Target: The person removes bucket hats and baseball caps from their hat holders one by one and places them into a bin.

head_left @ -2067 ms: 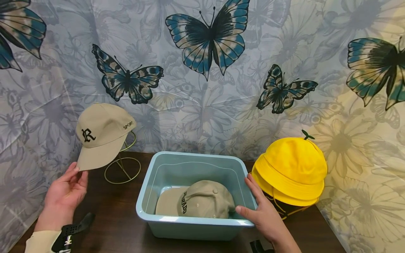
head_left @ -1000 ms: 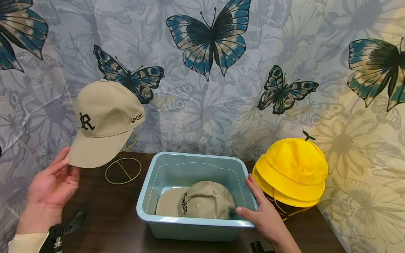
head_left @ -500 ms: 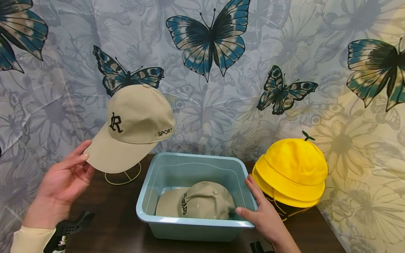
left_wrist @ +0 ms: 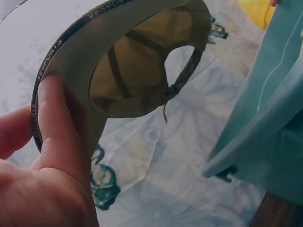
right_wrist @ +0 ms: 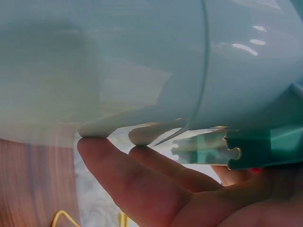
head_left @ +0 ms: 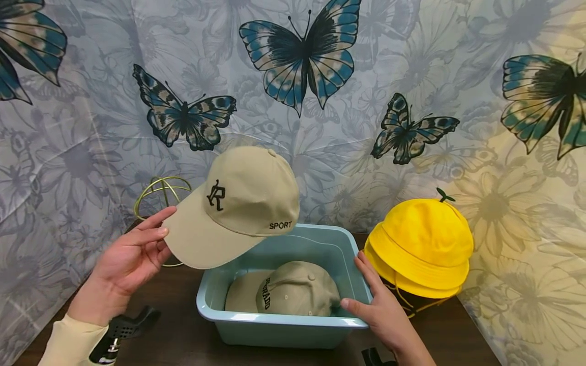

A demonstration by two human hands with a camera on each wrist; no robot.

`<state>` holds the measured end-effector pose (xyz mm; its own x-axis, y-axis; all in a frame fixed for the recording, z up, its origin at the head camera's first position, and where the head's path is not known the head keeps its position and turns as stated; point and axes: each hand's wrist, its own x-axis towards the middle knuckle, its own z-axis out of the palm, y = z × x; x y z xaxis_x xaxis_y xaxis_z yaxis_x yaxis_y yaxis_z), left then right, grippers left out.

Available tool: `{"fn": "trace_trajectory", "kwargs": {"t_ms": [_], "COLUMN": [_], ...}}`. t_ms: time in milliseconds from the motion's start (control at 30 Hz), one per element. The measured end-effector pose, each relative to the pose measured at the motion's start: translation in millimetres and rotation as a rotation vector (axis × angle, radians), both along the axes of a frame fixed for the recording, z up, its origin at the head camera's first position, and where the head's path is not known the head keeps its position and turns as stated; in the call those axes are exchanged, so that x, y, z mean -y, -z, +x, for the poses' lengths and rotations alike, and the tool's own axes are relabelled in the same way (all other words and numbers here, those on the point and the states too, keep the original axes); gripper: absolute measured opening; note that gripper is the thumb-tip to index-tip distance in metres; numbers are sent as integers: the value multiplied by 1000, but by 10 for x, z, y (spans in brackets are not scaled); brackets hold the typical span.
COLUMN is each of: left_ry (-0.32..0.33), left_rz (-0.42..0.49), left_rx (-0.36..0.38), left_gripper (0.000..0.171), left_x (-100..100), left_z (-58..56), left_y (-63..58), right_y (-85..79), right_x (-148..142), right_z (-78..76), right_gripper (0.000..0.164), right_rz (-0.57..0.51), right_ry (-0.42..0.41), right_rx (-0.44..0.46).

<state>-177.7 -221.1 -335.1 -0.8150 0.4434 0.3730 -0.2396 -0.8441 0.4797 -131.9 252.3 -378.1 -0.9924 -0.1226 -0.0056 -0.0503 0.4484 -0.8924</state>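
Note:
My left hand (head_left: 128, 259) pinches the brim of a beige baseball cap (head_left: 252, 198) marked "R" and "SPORT". The cap hangs in the air over the left and back part of a light blue plastic basin (head_left: 274, 333). In the left wrist view the cap's hollow underside (left_wrist: 137, 71) faces the camera. With the thumb inside and the fingers outside, my right hand (head_left: 384, 310) holds the basin's right wall; its fingers touch the wall in the right wrist view. A second khaki cap (head_left: 297, 290) lies inside the basin, brim to the left.
Behind the left hand stands a gold wire hat stand (head_left: 162, 185), partly hidden by the hand and cap. A yellow bucket hat (head_left: 421, 244) with a sprout on top sits right of the basin. A butterfly-print cloth (head_left: 320, 152) hangs behind the dark wooden table (head_left: 174, 325).
My left hand has lifted the beige cap off the wire stand and carried it right, over the basin's edge. My right hand and the basin have stayed put.

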Motion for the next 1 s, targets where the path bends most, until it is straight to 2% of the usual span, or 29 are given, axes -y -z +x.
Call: {"fn": "trace_trajectory", "kwargs": {"t_ms": [133,333,633,867,1000], "left_ry": [-7,-4,11,-49,-61], "left_rz": [-96,-182,-319,-451,-493], "left_rx": [-19,-35,24,69,84], "left_gripper": [47,47,42,38,36], "left_x": [-100,-241,-477,-634,-692], "left_z": [-19,-70,-108,-114,-120], "left_y": [-16,9,52,47,58], "right_y": [8,23,24,37,42], "right_x": [8,11,11,11,7], "right_z": [1,7,12,14,15], "right_gripper": [94,94,94,94,93], "right_rz": [-4,-5,14,15,2], "right_ry": [-5,-5,3,0,-2], "right_rx": [-14,-35,-38,-50,-47]}}
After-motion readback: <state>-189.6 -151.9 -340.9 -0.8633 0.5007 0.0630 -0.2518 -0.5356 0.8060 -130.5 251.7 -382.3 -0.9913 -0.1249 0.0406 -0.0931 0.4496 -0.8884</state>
